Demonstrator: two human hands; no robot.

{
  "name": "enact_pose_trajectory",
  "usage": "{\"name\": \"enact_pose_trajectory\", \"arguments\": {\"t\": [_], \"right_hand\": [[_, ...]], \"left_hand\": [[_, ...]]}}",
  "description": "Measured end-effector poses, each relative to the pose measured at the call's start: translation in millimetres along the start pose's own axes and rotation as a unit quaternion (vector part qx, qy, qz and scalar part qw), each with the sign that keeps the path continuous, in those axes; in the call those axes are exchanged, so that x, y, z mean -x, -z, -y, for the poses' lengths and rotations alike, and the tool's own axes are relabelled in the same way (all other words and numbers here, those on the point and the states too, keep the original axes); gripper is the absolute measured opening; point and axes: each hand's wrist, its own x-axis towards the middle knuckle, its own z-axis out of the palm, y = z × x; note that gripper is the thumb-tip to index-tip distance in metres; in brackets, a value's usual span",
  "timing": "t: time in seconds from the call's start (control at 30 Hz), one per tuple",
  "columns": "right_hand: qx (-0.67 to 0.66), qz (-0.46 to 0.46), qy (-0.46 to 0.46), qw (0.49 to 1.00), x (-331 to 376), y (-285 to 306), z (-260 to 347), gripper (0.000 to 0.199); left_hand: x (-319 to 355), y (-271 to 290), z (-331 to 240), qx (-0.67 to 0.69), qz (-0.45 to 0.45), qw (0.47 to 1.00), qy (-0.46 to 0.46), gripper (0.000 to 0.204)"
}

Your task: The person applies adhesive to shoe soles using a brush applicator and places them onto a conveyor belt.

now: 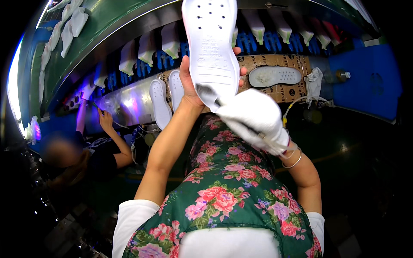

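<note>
White shoe sole (213,41) held upright in the bare left hand's (189,84) closed grip; gloved right hand (254,118) clasps a brush (205,92) against it, above two soles (167,96) on the bench (279,88).

Bare left hand (189,84) raised, grip closed; gloved right hand (254,118) just beside, forearms bare

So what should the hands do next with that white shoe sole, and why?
Probably draw the tool down along the white sole. The bare left hand grips it from behind, and the gloved right hand presses a thin tool against its lower end, so the work seems to start there.
</note>
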Motion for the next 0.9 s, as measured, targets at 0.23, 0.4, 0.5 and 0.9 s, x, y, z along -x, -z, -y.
{"name": "enact_pose_trajectory", "arguments": {"t": [0.23,0.4,0.5,0.9], "right_hand": [[0.002,-0.006,-0.044,0.999,5,10,0,0.026],[-0.114,0.058,-0.062,0.99,17,-1,17,0.026],[-0.07,0.023,-0.092,0.993,11,13,18,0.022],[-0.078,0.033,-0.045,0.995,21,2,24,0.028]], "left_hand": [[-17,0,-11,-0.016,0.184,0.981,0.061,0.105],[-26,-4,-15,-0.047,0.219,0.967,0.123,0.116],[-22,-8,-17,-0.053,0.194,0.967,0.153,0.11],[-27,-27,-28,-0.179,0.173,0.951,0.185,0.105]]}}
